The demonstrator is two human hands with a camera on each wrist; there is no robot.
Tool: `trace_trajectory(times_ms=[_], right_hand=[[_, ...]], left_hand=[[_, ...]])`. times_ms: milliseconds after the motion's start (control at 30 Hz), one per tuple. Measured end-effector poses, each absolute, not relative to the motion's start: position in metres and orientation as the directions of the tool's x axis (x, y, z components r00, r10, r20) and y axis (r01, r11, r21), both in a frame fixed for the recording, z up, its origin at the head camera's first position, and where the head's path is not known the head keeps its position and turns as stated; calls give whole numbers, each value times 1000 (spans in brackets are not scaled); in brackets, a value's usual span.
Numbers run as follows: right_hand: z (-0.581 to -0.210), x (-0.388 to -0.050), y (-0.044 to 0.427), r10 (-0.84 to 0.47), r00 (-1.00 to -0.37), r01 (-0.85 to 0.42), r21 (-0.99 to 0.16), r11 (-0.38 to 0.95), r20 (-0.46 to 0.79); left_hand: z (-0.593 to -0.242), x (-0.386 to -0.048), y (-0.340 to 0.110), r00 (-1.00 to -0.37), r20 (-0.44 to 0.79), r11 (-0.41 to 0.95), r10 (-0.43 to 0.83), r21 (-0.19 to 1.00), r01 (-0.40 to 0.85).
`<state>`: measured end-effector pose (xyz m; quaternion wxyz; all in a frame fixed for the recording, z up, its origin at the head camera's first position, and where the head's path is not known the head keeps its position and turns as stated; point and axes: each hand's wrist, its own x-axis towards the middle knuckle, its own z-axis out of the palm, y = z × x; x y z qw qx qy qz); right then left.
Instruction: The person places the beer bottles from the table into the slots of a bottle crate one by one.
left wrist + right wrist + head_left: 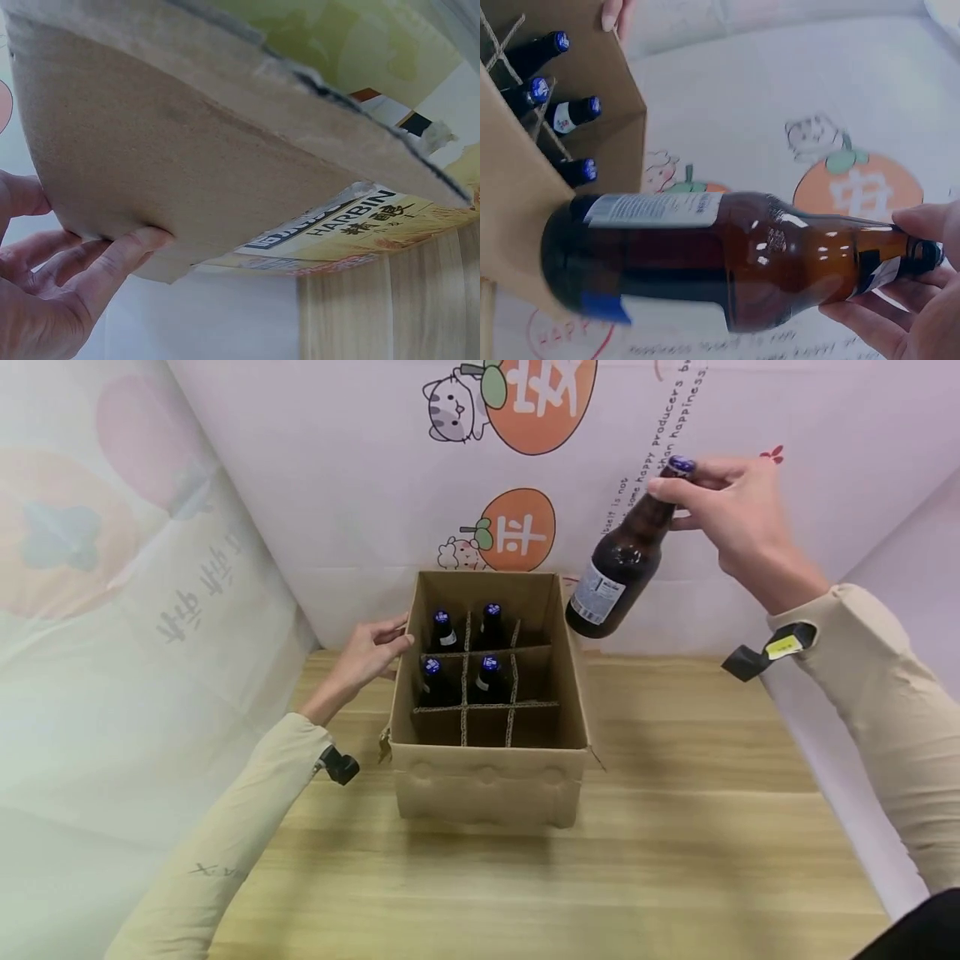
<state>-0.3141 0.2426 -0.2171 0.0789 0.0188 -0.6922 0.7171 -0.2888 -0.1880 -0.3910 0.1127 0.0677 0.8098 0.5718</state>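
My right hand grips a brown glass beer bottle by its neck, just below the blue cap. The bottle hangs tilted beside the upper right rim of an open cardboard box, its base toward the box. In the right wrist view the bottle shows a pale label, with the thumb and fingers around its neck. My left hand holds the box's left side near the back; in the left wrist view its fingers are at the edge of the brown cardboard.
Cardboard dividers split the box into compartments. Several blue-capped bottles stand in the back and middle rows, left and centre columns. The box stands on a wood-grain table. A printed white sheet rises behind it.
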Motion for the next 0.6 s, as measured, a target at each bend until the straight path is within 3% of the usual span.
trace_trajectory(times_ms=[300,600], right_hand=[[-205,-308,226,10,-981,-196,-980,-36,196],[-203,-293,176,-149,-967,-230,-961,153,208]], left_hand=[[-394,-285,-185,-960,-116,349,254,937,-21],[-390,-288,-184,-964,-112,343,240,939,-24]])
